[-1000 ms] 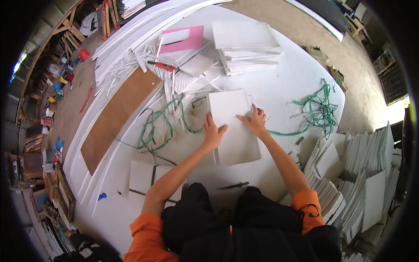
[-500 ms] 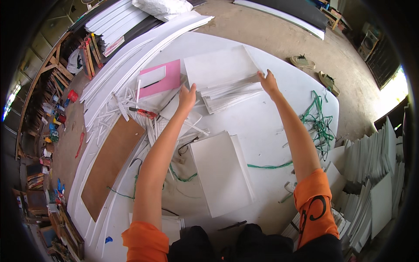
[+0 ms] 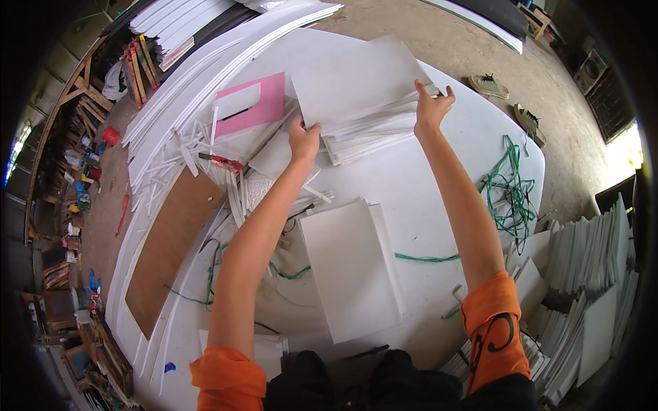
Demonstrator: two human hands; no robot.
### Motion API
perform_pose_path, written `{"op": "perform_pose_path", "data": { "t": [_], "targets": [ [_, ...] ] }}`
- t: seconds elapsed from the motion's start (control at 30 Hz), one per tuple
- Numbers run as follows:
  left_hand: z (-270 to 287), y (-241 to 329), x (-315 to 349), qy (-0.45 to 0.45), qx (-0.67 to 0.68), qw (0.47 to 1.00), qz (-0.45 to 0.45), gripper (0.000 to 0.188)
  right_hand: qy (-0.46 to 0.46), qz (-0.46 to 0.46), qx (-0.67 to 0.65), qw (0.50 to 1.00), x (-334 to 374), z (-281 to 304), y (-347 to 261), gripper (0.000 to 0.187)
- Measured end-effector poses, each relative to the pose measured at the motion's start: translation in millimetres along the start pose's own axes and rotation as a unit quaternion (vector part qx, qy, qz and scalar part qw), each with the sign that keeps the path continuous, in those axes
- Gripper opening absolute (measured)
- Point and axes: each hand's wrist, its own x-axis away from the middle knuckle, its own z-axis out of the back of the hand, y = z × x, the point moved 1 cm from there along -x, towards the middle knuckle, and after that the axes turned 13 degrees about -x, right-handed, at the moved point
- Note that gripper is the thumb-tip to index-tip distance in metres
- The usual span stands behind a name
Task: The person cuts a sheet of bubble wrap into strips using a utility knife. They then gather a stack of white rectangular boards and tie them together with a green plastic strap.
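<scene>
Just beside my left fingers lie a pink sheet (image 3: 264, 106) and a red-handled cutter (image 3: 221, 162); nearer me sits a white panel stack (image 3: 351, 267); beyond my right fingers, green cord (image 3: 513, 188) and two shoes (image 3: 506, 97) on the dirt floor; a brown board (image 3: 168, 243) far left.

A broad white table (image 3: 439, 198) carries everything. Near its middle lies a small stack of white panels (image 3: 349, 270), the landmark here. Beyond that stack sits a taller pile of white sheets (image 3: 363, 103); left of that pile lies a pink sheet (image 3: 264, 103). Left of the landmark stack a brown board (image 3: 168, 250) lies flat, with loose white strips (image 3: 199, 147) above it. To the stack's right tangles green cord (image 3: 510, 185).
</scene>
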Motion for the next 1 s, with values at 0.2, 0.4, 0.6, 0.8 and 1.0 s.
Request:
{"op": "perform_pose_path", "data": {
  "t": [0.2,0.4,0.6,0.8,1.0],
  "targets": [
    [4.0,49.5,98.5,-0.036,0.161,0.984,0.065,0.074,0.016,0.003,-0.114,0.993,-23.3,22.7,3.1,0.084],
    [89.8,17.0,170.7,0.065,0.304,0.945,0.104,0.078,-0.177,-0.107,-0.091,0.974,22.8,58.4,-42.6,0.082],
    [136.2,-2.8,199.3,-0.221,0.191,0.947,0.134,0.072,-0.362,-0.223,0.007,0.905,92.3,90.6,-39.6,0.083],
    [83.0,-33.2,264.4,-0.131,0.089,0.984,0.083,0.064,-0.41,-0.299,0.036,0.861,149.6,97.1,-20.9,0.082],
    [66.6,-61.9,265.2,-0.075,-0.045,0.996,0.036,0.063,-0.384,-0.173,0.217,0.881,168.5,109.4,38.3,0.06]
  ]
}}
